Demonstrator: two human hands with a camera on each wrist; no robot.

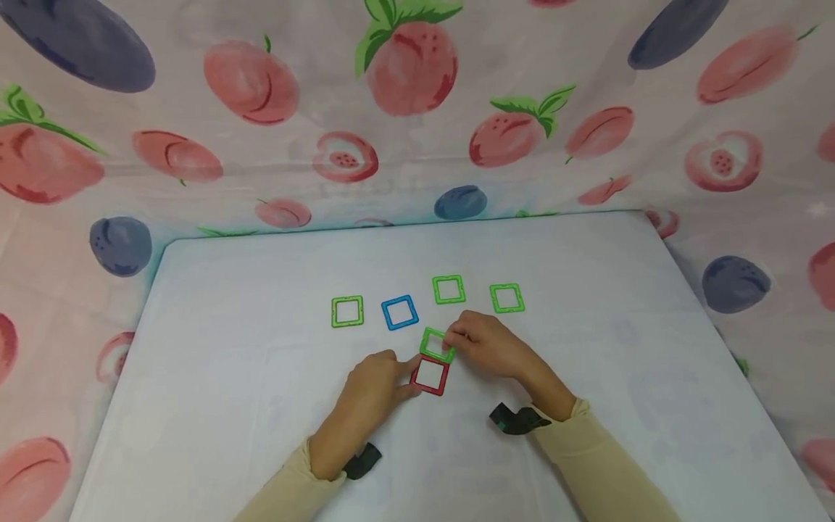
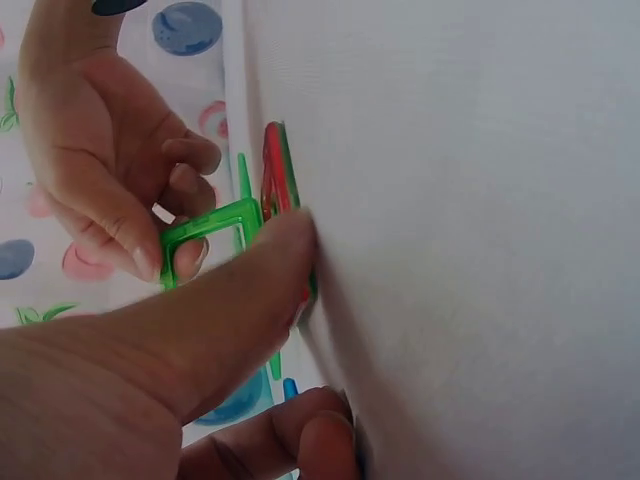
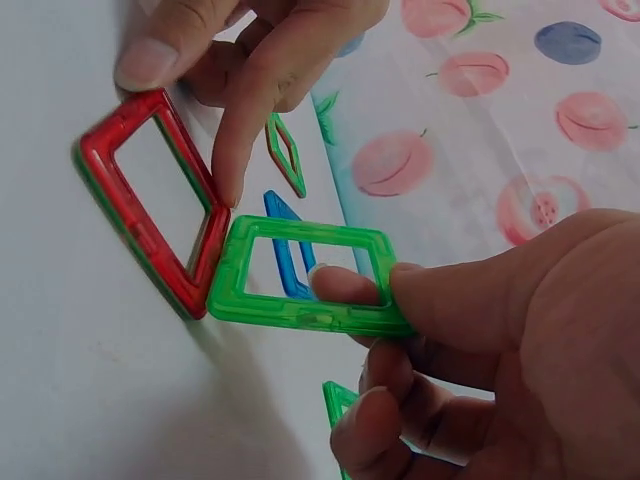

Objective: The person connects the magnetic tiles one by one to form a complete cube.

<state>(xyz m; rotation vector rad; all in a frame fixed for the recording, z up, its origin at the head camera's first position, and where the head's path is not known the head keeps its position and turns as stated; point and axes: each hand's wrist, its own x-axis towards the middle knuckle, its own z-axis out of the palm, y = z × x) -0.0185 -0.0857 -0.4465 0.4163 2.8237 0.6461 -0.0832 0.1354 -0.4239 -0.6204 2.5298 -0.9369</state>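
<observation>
My left hand point(image 1: 372, 384) holds a red square magnetic tile point(image 3: 143, 232) low over the tabletop, thumb and a finger at two of its corners. A green layer, apparently another tile, shows under the red one in both wrist views. My right hand point(image 1: 489, 344) pinches a green square magnetic tile point(image 3: 290, 312) between thumb and fingers. One edge of this green tile meets the far edge of the red tile, and it tilts up from it at an angle. Both tiles are open frames with hollow middles.
Beyond the hands, a row of loose tiles lies on the white table point(image 1: 215, 377): a green tile point(image 1: 335, 313) at left, a blue tile point(image 1: 386, 317), a green tile point(image 1: 450, 301) and another green tile point(image 1: 509, 309) at right. A fruit-printed cloth point(image 1: 417, 167) hangs behind.
</observation>
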